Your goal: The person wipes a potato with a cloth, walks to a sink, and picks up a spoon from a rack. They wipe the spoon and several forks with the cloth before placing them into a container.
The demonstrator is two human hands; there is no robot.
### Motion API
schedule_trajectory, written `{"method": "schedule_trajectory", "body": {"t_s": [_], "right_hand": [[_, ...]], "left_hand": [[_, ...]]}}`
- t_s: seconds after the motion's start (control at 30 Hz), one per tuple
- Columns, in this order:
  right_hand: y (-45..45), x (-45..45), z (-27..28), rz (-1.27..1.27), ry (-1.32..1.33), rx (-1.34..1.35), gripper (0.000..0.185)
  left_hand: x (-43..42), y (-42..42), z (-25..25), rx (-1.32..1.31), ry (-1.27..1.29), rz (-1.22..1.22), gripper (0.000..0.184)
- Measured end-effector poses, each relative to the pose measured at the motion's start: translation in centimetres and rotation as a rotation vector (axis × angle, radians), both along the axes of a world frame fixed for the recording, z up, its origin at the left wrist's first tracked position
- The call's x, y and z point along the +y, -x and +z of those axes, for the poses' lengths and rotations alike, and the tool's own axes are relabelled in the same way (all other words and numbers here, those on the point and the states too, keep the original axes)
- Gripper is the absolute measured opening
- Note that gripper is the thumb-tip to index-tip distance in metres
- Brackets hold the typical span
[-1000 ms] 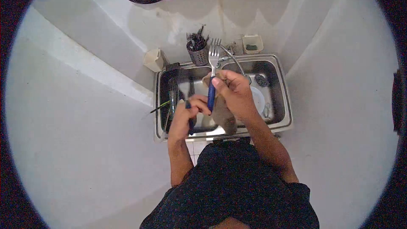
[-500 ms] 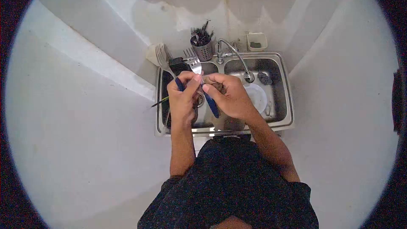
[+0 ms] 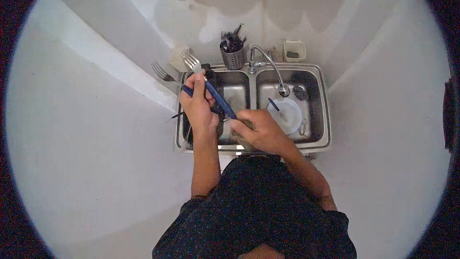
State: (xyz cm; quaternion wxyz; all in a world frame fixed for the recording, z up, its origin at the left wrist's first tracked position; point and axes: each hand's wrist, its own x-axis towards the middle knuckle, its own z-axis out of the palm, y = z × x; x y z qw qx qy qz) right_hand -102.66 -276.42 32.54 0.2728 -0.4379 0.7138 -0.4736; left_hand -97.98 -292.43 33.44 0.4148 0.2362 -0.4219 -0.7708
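Note:
My left hand point(image 3: 196, 100) is closed around two metal forks with blue handles. The upright fork point(image 3: 218, 97) points up and to the left, its tines above my thumb. A second fork point(image 3: 164, 73) sticks out left past my fingers. My right hand point(image 3: 261, 129) is closed at the lower end of the upright fork's handle. In its fingers is a dull brownish pad point(image 3: 247, 123), mostly hidden, pressed around the handle end. Both hands are above the double steel sink point(image 3: 254, 149), mainly over its left basin.
A white plate point(image 3: 291, 117) lies in the right basin, with a blue handle point(image 3: 273, 104) on it. A dark scouring pad point(image 3: 300, 92) is behind. The faucet point(image 3: 268, 60) arches over that basin. A cutlery holder point(image 3: 233, 59) and a small white tub point(image 3: 294, 51) stand behind the sink.
My right hand has slid down the upright fork to its handle end. My left hand has turned, tilting the forks left. A blue handle now shows on the plate, previously hidden.

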Motion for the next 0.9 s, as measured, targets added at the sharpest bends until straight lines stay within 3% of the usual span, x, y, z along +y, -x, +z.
{"method": "schedule_trajectory", "body": {"t_s": [0.1, 0.2, 0.23, 0.33, 0.5, 0.7, 0.9], "right_hand": [[0.7, 1.4, 0.4, -0.099, 0.233, -0.092, 0.023], [1.2, 1.0, 3.0, -0.369, 0.459, 0.033, 0.018], [1.4, 0.7, 3.2, -0.342, 0.514, 0.016, 0.021], [1.8, -1.7, 2.7, -0.339, 0.628, 0.505, 0.026], [1.2, -4.3, 0.0, -0.341, 0.426, 0.732, 0.045], [0.1, -4.2, -1.0, -0.347, 0.312, 0.938, 0.048], [0.1, -3.3, -4.3, -0.218, 0.298, 0.883, 0.052]], "left_hand": [[-1.5, -0.2, -0.8, 0.029, 0.042, -0.001, 0.012], [-1.0, -0.2, -0.8, -0.001, 0.111, 0.016, 0.014], [-0.4, -0.1, -0.6, -0.025, 0.147, 0.013, 0.015], [1.2, 0.1, -0.2, -0.021, 0.168, -0.061, 0.017], [2.2, 0.0, 0.6, 0.022, 0.201, -0.055, 0.007], [2.2, 0.2, 0.6, 0.089, 0.148, -0.044, 0.006], [0.4, 0.1, 1.4, 0.156, 0.067, 0.034, 0.011]]}}
